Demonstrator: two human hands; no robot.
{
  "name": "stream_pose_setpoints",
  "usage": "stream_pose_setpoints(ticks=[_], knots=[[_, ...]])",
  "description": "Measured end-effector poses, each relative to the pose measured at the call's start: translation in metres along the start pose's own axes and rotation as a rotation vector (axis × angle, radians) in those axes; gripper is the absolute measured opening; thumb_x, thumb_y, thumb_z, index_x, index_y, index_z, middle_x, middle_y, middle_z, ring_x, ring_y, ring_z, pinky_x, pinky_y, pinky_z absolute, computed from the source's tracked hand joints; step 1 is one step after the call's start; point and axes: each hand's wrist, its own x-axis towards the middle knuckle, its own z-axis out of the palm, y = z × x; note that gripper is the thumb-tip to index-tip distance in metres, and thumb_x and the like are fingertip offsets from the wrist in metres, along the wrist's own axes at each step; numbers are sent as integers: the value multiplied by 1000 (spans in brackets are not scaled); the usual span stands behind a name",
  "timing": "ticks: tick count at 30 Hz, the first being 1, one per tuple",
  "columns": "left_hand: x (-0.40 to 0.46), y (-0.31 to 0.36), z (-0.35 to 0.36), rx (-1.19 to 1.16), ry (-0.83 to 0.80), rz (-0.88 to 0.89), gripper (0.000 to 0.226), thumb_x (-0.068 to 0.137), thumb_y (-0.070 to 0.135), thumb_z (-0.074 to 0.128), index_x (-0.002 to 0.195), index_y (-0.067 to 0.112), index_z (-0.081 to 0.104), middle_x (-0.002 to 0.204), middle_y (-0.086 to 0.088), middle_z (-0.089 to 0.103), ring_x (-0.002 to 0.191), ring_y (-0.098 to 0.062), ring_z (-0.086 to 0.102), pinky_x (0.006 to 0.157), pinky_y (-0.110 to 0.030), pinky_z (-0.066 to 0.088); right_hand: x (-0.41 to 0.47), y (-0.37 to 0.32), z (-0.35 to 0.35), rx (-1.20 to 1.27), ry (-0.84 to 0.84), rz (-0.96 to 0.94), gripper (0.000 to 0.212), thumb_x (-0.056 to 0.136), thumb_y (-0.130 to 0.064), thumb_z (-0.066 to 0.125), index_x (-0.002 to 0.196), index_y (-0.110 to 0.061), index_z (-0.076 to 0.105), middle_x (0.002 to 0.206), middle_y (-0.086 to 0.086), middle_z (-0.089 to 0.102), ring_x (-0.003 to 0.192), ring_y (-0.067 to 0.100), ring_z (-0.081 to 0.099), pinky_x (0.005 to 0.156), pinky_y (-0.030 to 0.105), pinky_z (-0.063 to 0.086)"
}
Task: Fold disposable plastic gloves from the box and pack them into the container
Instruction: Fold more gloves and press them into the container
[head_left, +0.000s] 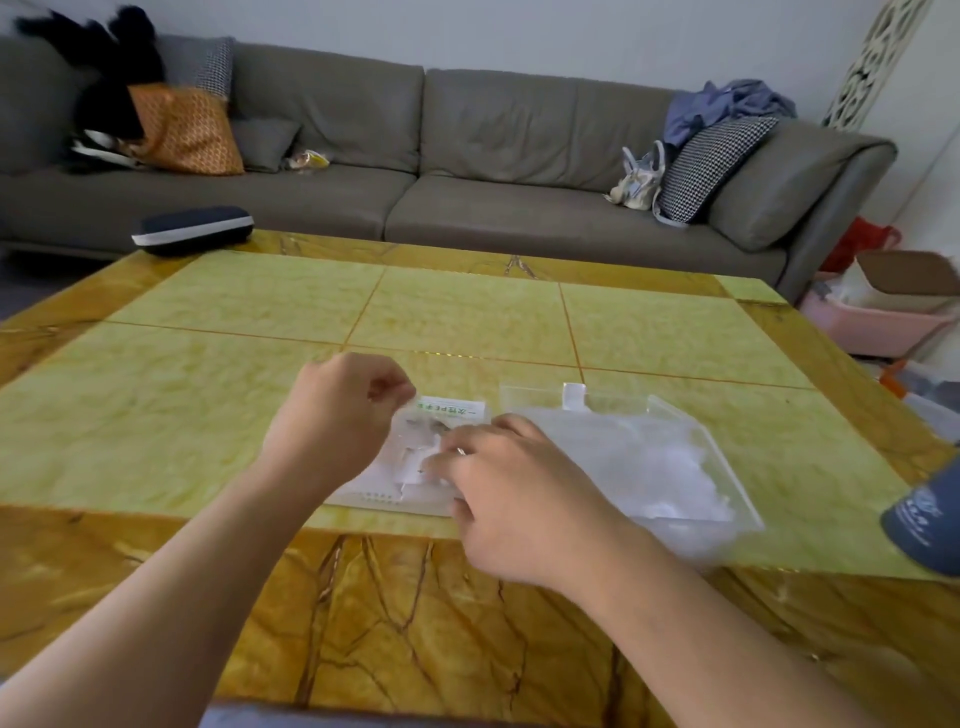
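Observation:
A flat white glove box (410, 467) with green print lies on the yellow table (467, 317), near its front edge. My left hand (337, 410) hovers over the box's far left corner, with fingertips pinched on a thin clear glove that is barely visible. My right hand (514, 493) rests on the box's torn opening, its curled fingertips pinching clear plastic there. Right of the box sits a clear plastic container (727, 467) with crumpled clear gloves (670, 473) inside and a white latch at its far rim.
A dark case with a white band (192, 230) lies at the table's far left corner. A blue-grey object (924, 514) pokes in at the right edge. A grey sofa (467, 166) with cushions and clothes stands behind the table, and pink tubs (872, 327) sit on the floor at right.

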Motion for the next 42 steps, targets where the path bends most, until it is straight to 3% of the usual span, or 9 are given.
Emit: stream_pose_setpoints(ticks=[9,15,17,19,25,30,33,38,42], knots=[[-3,30,-26,-579,138,-65,18,103,22,60,97,18,76,88,8,78,83,-3,73,74,-15,55,4,4,9,-17,11,-1,37,89,-19,63,125,-27,69,126,-4,63,115,18,60,113,32,27],[-1,-2,-35,-78,-337,-57,53,77,66,76,118,38,58,109,24,64,103,4,60,84,-25,47,1,2,7,24,15,10,37,92,-17,60,126,-28,68,131,-4,61,124,19,52,119,33,22],[-4,-6,-27,132,-197,-29,22,87,41,78,86,24,63,84,13,65,79,-8,62,64,-25,42,0,0,5,46,13,23,45,90,-12,61,131,-30,67,133,-5,59,126,20,47,121,33,22],[-5,-2,-21,101,-11,-40,30,94,11,64,65,14,57,61,1,58,58,-18,51,51,-29,36,0,0,3,52,14,24,48,88,-9,62,131,-30,68,132,-5,60,125,20,48,121,31,25],[-8,24,-33,11,125,72,44,80,-9,44,88,22,74,71,6,68,67,-11,60,53,-34,52,0,2,-1,91,34,33,53,88,-8,66,135,-32,66,131,-8,63,118,16,58,118,30,29],[-12,28,-25,188,-23,156,32,89,-1,52,96,21,75,87,4,72,80,-20,66,68,-44,59,-2,1,2,6,16,-4,54,87,-12,65,138,-30,61,136,-4,62,125,18,55,126,34,12],[-19,38,-12,229,-66,233,32,89,4,52,96,27,73,84,10,71,74,-17,65,62,-40,57,-3,-8,6,-48,21,-13,42,89,-12,62,130,-22,63,136,1,58,126,26,50,117,35,31],[-12,53,-32,-282,172,-77,33,81,-6,50,80,17,74,62,2,71,57,-16,64,51,-27,48,-2,-7,8,-26,55,-14,45,86,-10,60,129,-20,65,135,2,60,125,23,55,113,26,3],[-9,54,-60,-1029,224,-385,16,99,15,64,86,7,70,61,3,68,57,-12,64,55,-23,53,0,-6,8,31,-2,-17,44,89,-13,60,132,-21,63,138,2,57,130,23,50,116,28,4]])
